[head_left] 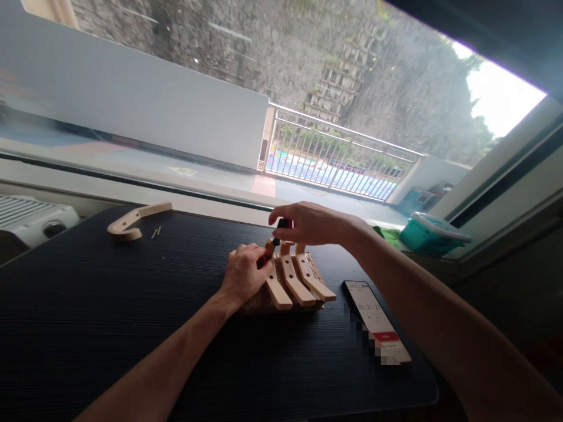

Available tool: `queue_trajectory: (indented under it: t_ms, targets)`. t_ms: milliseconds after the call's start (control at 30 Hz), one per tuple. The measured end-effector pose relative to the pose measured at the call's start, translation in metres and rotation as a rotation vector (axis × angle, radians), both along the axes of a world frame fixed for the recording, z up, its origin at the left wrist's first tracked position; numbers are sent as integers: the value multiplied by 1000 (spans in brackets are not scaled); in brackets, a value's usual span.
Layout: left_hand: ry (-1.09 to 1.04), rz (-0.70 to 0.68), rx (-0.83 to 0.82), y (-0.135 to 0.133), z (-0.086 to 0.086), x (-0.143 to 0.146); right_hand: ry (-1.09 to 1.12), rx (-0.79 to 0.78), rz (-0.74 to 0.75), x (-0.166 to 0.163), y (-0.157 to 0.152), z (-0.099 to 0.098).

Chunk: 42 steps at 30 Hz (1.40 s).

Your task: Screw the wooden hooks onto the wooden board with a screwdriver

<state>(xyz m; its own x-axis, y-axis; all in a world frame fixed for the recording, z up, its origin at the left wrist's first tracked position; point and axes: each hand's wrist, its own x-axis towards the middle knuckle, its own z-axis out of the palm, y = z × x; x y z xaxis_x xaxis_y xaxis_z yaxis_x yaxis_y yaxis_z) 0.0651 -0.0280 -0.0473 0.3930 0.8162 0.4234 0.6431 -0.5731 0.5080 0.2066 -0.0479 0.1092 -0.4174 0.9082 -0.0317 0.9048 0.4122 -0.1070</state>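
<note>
Three pale wooden hooks (291, 280) lie side by side on a brown wooden board (264, 303), each with dark holes in its middle part. My left hand (245, 271) is closed over the board's left part and the leftmost hook (278, 290), holding them down. Above that hook's upper end, my right hand (308, 223) pinches the black handle of a screwdriver (284, 224), which stands nearly upright. Its tip is hidden behind the left fingers. A fourth bent hook (132, 223) lies loose at the table's far left, with small screws (156, 232) beside it.
A phone (373, 322) showing a running timer lies on the dark table (109, 328), right of the board. Behind the table's far edge is a large window. A teal box (431, 234) and a green cloth (387, 235) are at the right; a white heater (35, 220) stands left.
</note>
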Motion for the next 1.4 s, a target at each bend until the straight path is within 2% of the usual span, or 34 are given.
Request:
queue_trajectory:
  t_ms: [200,467,833,1133,1400]
  targets:
    - [5,0,0,0,0,0,-6,4,37,4,2,1]
    - [6,3,2,-1,0,0,-47,48,-24,-3,1,0]
    - [1,0,-4,1,-2,0,-56,-23,18,-1,-1,5]
    - [-3,-3,0,0,-2,0,-32,-4,-34,-2,1,1]
    - [-3,3,1,0,-1,0,0,-24,10,5,-1,5]
